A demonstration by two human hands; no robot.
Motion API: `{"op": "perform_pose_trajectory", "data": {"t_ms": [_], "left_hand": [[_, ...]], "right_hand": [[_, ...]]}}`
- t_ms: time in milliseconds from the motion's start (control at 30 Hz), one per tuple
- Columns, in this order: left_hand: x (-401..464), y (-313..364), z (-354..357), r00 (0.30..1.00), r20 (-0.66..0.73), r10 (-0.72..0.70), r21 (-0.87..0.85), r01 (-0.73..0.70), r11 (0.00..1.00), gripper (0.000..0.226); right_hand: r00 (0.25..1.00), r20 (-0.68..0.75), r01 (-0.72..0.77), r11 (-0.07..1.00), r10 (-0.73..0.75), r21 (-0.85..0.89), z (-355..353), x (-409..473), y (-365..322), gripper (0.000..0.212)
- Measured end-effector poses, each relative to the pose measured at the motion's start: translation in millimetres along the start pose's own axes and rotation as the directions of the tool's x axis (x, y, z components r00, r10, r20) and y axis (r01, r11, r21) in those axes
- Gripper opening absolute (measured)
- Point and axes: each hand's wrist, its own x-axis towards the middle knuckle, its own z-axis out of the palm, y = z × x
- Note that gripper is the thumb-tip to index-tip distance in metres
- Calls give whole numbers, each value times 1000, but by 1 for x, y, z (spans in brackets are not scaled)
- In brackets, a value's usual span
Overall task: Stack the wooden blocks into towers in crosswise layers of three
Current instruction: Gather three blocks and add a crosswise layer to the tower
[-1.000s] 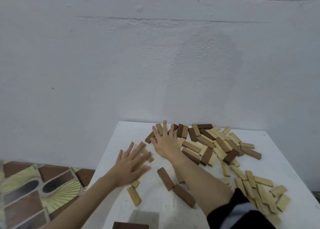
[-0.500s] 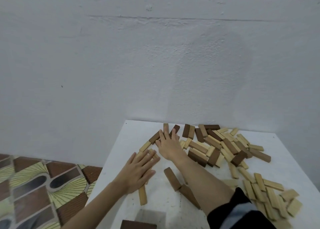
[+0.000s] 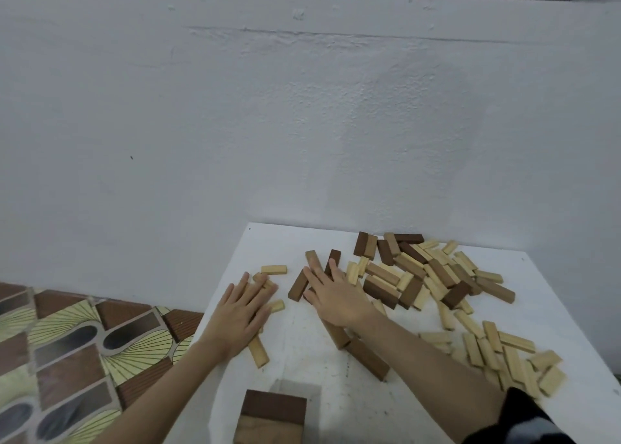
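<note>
Both hands lie flat with straight fingers, the left hand (image 3: 242,312) on pale wooden blocks (image 3: 258,351) and the right hand (image 3: 336,295) on dark ones, more scattered beyond its fingertips; they look light, stiff and smooth, best pinched across the long sides.

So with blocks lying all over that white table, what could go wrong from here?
Two risks, I think. The left hand rests flat on light blocks close to the table's left edge, so a sweep outward could push some onto the floor. The started tower stands at the near edge, between both forearms, so an arm drawing back could knock it.
</note>
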Motion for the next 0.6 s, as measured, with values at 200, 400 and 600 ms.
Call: {"op": "perform_pose_trajectory", "data": {"t_ms": [200,400,600], "left_hand": [[9,6,2,998,-16,-57,35,57,998,89],[25,14,6,996,-6,-88,49,88,995,97],[41,38,6,997,55,-59,90,54,995,110]], "right_hand": [[996,42,84,996,-84,16,-5,-43,0,57],[974,-58,220,975,-220,5,13,-74,16,69],[985,-27,171,984,-170,54,16,-98,31,62]]}}
